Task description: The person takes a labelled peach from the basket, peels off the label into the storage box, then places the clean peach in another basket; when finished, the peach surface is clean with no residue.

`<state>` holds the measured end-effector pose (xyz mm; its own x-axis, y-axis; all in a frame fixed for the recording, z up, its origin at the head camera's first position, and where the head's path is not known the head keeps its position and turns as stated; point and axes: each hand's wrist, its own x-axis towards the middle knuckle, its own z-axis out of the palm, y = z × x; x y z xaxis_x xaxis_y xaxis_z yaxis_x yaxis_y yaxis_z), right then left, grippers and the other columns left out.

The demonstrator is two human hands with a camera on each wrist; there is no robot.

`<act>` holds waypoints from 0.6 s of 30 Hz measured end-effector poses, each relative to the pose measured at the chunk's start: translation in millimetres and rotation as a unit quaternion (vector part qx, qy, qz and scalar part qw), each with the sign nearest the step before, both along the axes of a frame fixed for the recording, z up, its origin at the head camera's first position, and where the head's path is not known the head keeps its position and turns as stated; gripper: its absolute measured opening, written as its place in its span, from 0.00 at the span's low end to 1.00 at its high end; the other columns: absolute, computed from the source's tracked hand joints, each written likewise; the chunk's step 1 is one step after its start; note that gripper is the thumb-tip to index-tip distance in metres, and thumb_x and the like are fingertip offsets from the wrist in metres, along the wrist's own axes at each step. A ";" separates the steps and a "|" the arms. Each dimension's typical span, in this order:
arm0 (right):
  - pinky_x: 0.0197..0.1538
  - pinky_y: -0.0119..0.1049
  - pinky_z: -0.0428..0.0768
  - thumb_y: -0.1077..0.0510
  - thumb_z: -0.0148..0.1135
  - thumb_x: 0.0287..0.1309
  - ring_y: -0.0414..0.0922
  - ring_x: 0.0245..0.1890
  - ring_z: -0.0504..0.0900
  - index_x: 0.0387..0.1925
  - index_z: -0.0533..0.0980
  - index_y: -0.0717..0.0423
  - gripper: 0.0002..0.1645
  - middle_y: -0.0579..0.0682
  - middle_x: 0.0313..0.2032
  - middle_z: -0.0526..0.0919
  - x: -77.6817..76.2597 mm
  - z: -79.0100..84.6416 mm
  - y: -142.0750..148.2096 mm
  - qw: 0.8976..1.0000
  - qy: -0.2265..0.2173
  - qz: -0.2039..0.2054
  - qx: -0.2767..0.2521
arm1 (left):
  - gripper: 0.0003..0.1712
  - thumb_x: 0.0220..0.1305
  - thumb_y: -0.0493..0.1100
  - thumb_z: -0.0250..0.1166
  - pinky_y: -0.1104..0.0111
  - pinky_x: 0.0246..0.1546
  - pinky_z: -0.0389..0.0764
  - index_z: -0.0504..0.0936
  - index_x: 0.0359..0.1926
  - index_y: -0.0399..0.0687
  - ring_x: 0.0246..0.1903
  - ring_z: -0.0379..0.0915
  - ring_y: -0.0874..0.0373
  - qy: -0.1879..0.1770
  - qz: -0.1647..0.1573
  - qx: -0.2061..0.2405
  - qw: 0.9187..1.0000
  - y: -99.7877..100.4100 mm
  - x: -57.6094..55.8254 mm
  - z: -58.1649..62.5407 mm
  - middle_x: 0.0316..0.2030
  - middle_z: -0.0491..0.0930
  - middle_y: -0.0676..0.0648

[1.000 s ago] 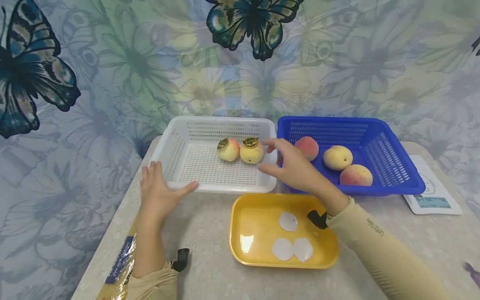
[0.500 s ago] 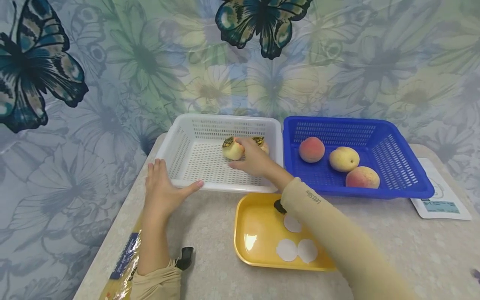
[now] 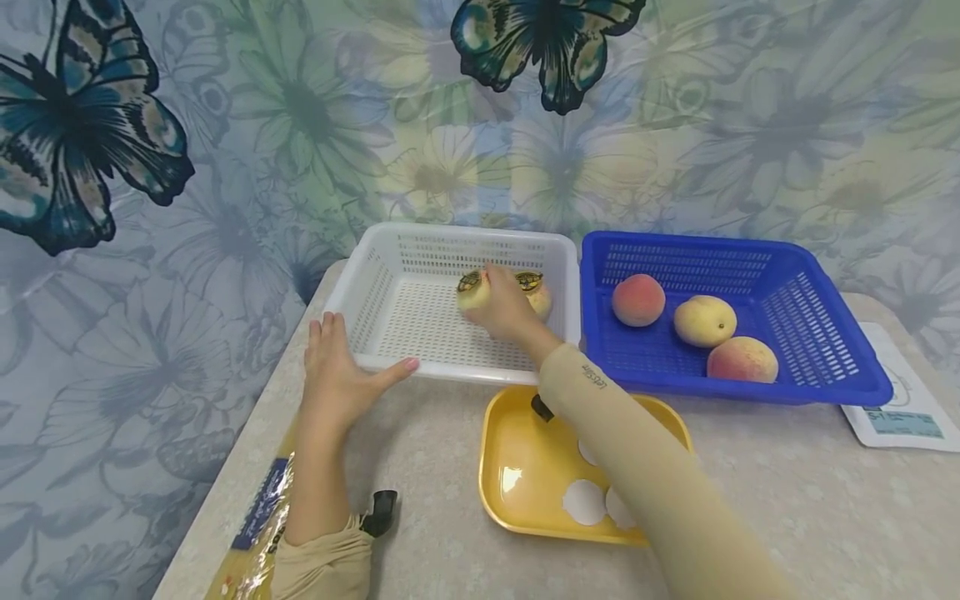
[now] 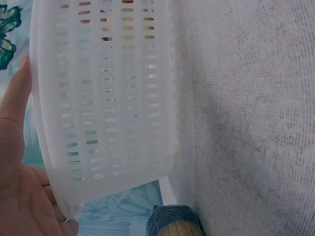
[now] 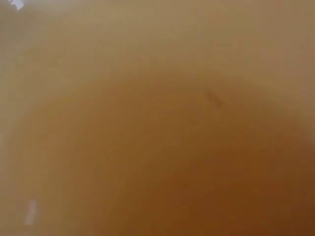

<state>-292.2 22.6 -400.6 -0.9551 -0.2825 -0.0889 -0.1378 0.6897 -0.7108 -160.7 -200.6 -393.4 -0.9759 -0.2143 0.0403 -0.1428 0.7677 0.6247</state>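
Observation:
Two pale yellow-red peaches with black-and-gold stickers sit in a white slotted basket point(image 3: 465, 372). My right hand point(image 3: 504, 307) reaches over the basket's front rim and grips the left peach point(image 3: 470, 298), with fingers behind it and thumb in front. The right peach point(image 3: 539, 300) lies just beyond that hand, partly hidden by it. My left hand point(image 3: 333, 379) rests with straight fingers and spread thumb at the basket's front left corner; the left wrist view shows the same hand point(image 4: 15, 142) along the rim. The right wrist view is a blurred yellow-orange surface.
A blue basket point(image 3: 633, 354) with three peaches point(image 3: 742, 360) stands to the right. In front is a yellow tray point(image 3: 528, 467) with white round discs point(image 3: 583, 502), partly under my right sleeve. A scale point(image 3: 903, 412) sits far right, a shiny packet point(image 3: 258, 508) by my left forearm.
My right hand has moved left from beside the right peach, across it, and taken hold of the left peach. The left hand stays at the basket corner; the view has shifted slightly.

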 end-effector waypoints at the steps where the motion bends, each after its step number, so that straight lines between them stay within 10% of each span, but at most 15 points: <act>1: 0.62 0.45 0.77 0.54 0.72 0.56 0.53 0.63 0.72 0.74 0.55 0.57 0.51 0.57 0.71 0.60 -0.6 -0.2 0.1 1.000 0.001 -0.001 0.004 | 0.79 0.42 0.72 0.75 0.36 0.73 0.40 0.39 0.78 0.35 0.78 0.26 0.36 -0.001 0.001 0.000 1.000 0.5 -0.1 0.3 0.78 0.37 0.33; 18: 0.68 0.43 0.72 0.56 0.78 0.49 0.50 0.61 0.74 0.65 0.65 0.55 0.44 0.54 0.62 0.72 -1.3 -7.7 -3.1 0.998 0.025 0.020 0.050 | 0.80 0.42 0.73 0.75 0.35 0.73 0.41 0.37 0.78 0.36 0.78 0.25 0.36 -0.010 0.004 -0.001 1.000 0.8 0.3 0.6 0.78 0.36 0.34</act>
